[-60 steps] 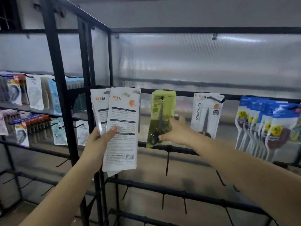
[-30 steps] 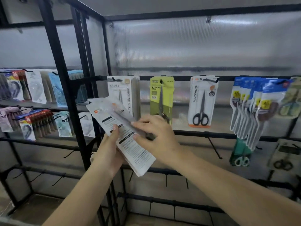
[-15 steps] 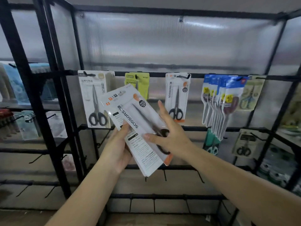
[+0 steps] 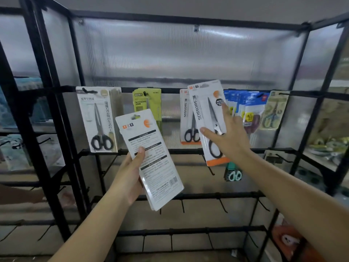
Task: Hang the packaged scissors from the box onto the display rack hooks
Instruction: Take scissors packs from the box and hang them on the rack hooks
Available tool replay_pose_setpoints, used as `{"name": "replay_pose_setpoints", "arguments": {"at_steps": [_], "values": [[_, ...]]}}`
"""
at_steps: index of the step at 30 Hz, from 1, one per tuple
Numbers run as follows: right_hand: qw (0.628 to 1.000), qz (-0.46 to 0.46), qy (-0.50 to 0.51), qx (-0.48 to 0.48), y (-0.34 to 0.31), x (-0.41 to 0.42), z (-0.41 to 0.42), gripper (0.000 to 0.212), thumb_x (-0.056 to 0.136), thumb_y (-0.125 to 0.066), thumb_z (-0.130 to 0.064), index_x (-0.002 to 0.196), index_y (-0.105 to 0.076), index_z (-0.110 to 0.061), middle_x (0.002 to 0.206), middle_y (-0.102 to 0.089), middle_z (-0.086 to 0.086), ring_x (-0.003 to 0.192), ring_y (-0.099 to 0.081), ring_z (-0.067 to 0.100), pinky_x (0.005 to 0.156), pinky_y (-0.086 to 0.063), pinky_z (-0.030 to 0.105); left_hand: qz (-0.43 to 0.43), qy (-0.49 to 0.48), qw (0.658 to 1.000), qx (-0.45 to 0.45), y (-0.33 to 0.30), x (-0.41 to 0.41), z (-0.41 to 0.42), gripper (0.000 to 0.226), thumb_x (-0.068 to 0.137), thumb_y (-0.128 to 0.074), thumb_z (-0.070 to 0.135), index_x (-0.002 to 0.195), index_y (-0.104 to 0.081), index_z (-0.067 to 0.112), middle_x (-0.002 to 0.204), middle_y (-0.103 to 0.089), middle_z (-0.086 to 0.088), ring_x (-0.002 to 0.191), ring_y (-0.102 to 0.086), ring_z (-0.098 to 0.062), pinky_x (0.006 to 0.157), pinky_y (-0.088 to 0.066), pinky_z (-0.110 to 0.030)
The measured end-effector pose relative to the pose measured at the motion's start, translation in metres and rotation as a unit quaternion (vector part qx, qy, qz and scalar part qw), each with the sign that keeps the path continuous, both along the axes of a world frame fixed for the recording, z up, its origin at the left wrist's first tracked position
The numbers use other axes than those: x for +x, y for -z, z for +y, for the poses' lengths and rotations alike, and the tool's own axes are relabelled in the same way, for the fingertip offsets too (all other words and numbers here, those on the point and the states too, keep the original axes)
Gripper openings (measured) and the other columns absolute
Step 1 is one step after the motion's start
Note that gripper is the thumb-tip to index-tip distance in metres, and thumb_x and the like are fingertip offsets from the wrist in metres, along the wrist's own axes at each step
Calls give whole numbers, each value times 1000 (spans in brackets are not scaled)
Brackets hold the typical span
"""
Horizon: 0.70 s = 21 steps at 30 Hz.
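Black metal display rack backed by ribbed translucent panels, hooks along several horizontal bars. On the upper bar, left to right: white scissors pack with vertical script, green scissors pack, white-and-orange hung pack, a bunch of blue packs, a pale green pack. Lower down, a small teal-handled pair hanging from the next bar.

Left hand low and centre, thumb across the printed back and fingers curled behind, gripping a thin stack of white packs, back side facing out, tilted with the top leaning left, held in front of the rack and touching none of the hooks.

Right hand raised further right, holding a single scissors pack face out, black handles low, orange strip at the bottom. Thumb pressed on the front beside the blades, index finger stretched up along the right edge, remaining fingers behind the card. Pack tilted slightly, overlapping the hung white-and-orange one, its top hole near the upper bar; whether it sits on a hook cannot be told.
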State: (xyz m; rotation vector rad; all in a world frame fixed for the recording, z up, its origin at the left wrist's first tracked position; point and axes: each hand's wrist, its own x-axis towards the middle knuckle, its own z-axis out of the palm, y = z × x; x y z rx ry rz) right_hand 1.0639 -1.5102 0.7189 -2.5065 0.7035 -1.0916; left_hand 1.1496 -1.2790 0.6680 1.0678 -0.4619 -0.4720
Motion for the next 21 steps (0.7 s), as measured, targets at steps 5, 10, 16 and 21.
{"name": "replay_pose_setpoints", "arguments": {"at_steps": [5, 10, 16, 21], "values": [[999, 36, -11, 19, 7, -6, 7, 93, 80, -55, -62, 149, 0, -33, 144, -27, 14, 132, -32, 30, 103, -33, 42, 4, 11, 1000, -3, -5, -1, -6, 31, 93, -45, 33, 120, -58, 26, 110, -70, 2, 94, -69, -13, 66, -53, -31], [997, 64, -4, 36, 3, -8, 9, 93, 80, -56, -61, 149, 0, -32, 140, -30, 15, 125, -40, 29, 97, -38, 39, 11, 10, 1000, -2, -6, -1, -11, 30, 94, -45, 33, 121, -58, 25, 109, -71, 2, 94, -69, -15, 68, -52, -33], [990, 128, -2, 49, -23, 12, 5, 88, 85, -55, -56, 149, -2, -28, 148, -22, 19, 131, -37, 33, 100, -37, 40, 13, 14, 1000, 8, -13, 0, -15, 34, 93, -47, 31, 124, -58, 20, 112, -70, -1, 96, -69, -17, 72, -52, -33], [992, 116, -18, 39, -33, 27, 14, 67, 91, -54, -43, 147, -23, -22, 147, -26, 14, 133, -32, 31, 104, -33, 37, 13, 1, 1000, 1, -19, 2, -12, 28, 94, -47, 29, 117, -61, 19, 104, -72, 0, 88, -71, -14, 68, -52, -31]]}}
